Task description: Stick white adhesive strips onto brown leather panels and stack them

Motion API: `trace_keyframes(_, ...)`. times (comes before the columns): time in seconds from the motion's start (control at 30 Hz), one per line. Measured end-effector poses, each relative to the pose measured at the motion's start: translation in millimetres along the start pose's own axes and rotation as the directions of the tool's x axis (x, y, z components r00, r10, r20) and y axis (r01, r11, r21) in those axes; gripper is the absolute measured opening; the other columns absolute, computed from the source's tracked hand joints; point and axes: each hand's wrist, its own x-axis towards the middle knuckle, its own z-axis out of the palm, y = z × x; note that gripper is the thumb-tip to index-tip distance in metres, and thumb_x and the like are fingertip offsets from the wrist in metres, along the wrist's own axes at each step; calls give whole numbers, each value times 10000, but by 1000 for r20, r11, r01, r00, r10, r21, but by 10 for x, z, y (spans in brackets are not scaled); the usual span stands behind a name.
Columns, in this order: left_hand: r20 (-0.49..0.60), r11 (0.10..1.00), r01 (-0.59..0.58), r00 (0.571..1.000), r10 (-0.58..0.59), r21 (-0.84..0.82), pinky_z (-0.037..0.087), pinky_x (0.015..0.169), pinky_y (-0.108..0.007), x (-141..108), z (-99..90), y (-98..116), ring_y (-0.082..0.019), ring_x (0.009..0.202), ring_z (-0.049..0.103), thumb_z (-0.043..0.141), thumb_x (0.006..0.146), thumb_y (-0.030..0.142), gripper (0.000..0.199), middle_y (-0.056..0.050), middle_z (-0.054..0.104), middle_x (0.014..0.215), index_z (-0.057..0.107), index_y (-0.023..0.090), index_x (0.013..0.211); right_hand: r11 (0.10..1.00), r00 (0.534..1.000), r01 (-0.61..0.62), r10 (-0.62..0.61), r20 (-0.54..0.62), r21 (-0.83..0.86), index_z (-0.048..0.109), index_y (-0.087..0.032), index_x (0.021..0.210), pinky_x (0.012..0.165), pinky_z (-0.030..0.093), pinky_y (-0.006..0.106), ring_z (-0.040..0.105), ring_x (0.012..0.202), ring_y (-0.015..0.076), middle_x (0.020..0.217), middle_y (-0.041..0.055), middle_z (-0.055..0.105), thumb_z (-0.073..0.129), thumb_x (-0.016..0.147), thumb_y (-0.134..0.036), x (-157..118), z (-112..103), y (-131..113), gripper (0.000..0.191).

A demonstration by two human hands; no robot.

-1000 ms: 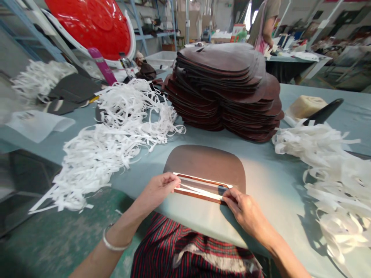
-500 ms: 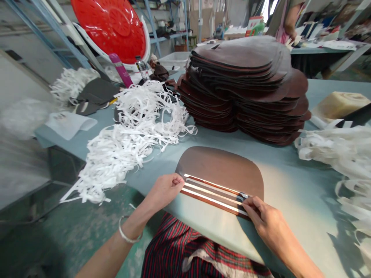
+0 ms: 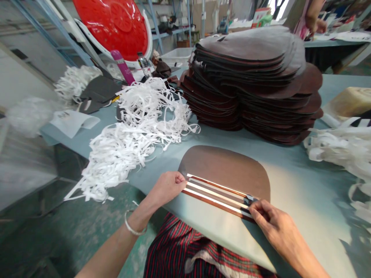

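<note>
A flat brown piece with rounded corners (image 3: 224, 162) lies on the table near its front edge. Pale, glossy strips (image 3: 217, 191) run side by side across its near part. My left hand (image 3: 169, 187) pinches at the strips' left end, thumb against the fingers. At their right end my right hand (image 3: 271, 220) is closed in a pinch, over the piece's right edge. Fingertips cover the exact strip ends, so which strip each hand grips is hard to tell.
A tall stack of dark brown pieces (image 3: 249, 88) stands behind. Tangled white strips (image 3: 124, 143) spread at left; more white strips (image 3: 339, 148) lie at right. A red round tray (image 3: 116, 27) leans at back left. A person's arm (image 3: 314, 15) shows at back right.
The view has shifted slightly, so the stack appears a little larger and further right. Both hands stay at the two ends of the strips, with hardly any change in pose.
</note>
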Motion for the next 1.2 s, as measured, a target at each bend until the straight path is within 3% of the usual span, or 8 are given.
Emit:
trace_keyframes(0.33,-22,999,25,999,-24,31,342,571,-247,-10,30,23,-153,610,578,528,743,278,166,4,638,620,640,178,672,999,1000,-24,24,-1,48,572,-227,733,563,404,271,557,551,170,595,-1,611,435,818,-512,32,-14,-23,328)
trace_keyframes(0.7,27,1000,-12,1000,12,1,367,609,-252,3,1,-3,-163,661,596,514,789,341,228,-5,664,681,649,170,720,993,999,-20,16,35,118,574,-209,742,573,398,258,547,579,153,614,-5,618,441,858,-470,29,-36,-5,314)
trace_keyframes(0.83,-4,998,18,1000,-18,61,351,584,-247,18,75,-34,-147,621,578,519,783,285,169,13,640,650,633,185,707,993,999,-2,-2,32,119,582,-199,748,571,389,257,541,574,147,621,-6,613,454,855,-464,42,-41,-11,313)
trace_keyframes(0.93,-131,992,-14,991,31,123,362,601,-249,-29,186,-53,-144,621,558,545,790,272,102,22,614,670,602,194,757,989,1000,-26,27,0,145,592,-190,739,564,378,252,537,577,144,616,-5,607,476,842,-435,39,-68,-66,290)
trace_keyframes(1.0,-256,971,-135,949,184,197,390,655,-260,-89,269,-56,-159,689,560,539,814,249,65,9,603,735,571,193,808,986,999,-32,35,-15,164,599,-185,744,570,377,251,539,590,145,625,-2,613,482,841,-400,31,-84,-96,264)
trace_keyframes(1.07,-330,910,-265,869,369,319,403,715,-286,-153,343,-57,-187,772,556,497,857,217,67,-15,589,788,551,189,829,987,999,-16,20,-25,161,608,-181,765,581,373,253,538,598,143,639,-1,620,475,848,-359,23,-88,-99,237)
trace_keyframes(1.13,-344,834,-322,799,494,448,401,749,-314,-202,403,-61,-213,812,543,456,903,214,120,-34,578,807,548,185,832,990,999,7,-1,-43,140,609,-183,776,581,361,250,528,594,137,638,-7,613,465,852,-308,15,-79,-79,206)
trace_keyframes(1.2,-338,786,-333,765,548,521,402,758,-330,-229,443,-69,-226,820,536,445,930,224,133,-47,579,832,551,177,866,993,998,13,-6,-59,119,601,-187,772,565,341,243,508,576,126,620,-19,593,468,837,-253,7,-60,-51,161)
